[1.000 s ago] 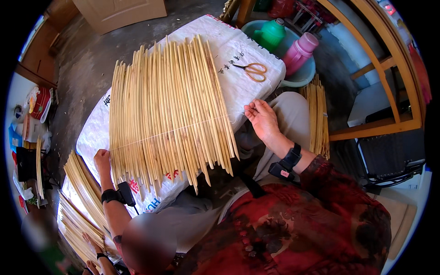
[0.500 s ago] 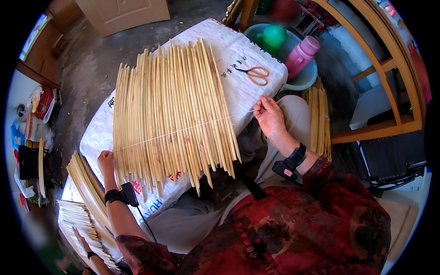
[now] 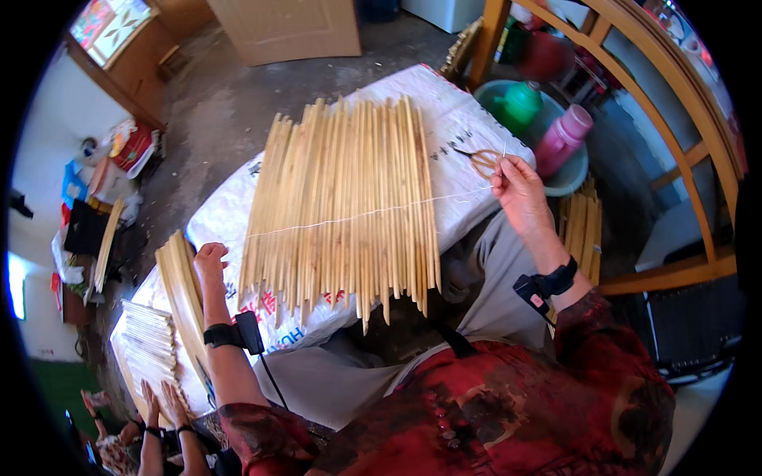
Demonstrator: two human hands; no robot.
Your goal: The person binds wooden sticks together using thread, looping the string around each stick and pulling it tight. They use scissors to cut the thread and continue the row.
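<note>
A row of pale, peeled sticks [image 3: 341, 190] lies side by side on a white plastic sheet [image 3: 218, 206]. Across their lower half runs a thin white thread [image 3: 349, 218], slightly slack. My right hand [image 3: 520, 194], held right of the sticks, pinches the thread's right end; a thin, pale, needle-like piece stands up at the fingertips. Beyond that hand lie scissors [image 3: 482, 163] with tan handles, partly covered by it. On the other side, my left hand [image 3: 211, 263] is closed at the thread's left end, just off the sticks' edge; the thread is faint there.
Left of me lie a bundle of split strips [image 3: 181, 285] and another row of sticks [image 3: 149, 337], with another person's hands [image 3: 165, 403] there. A basin [image 3: 575, 178] holds a green thermos [image 3: 520, 107] and a pink one [image 3: 563, 139]. A wooden frame [image 3: 698, 174] stands at right.
The view has swung, shifting the scene rightward. My right hand has risen and now overlaps the scissors' handles. My left hand is farther from the sticks, and the thread is slacker. The other person's hands show more.
</note>
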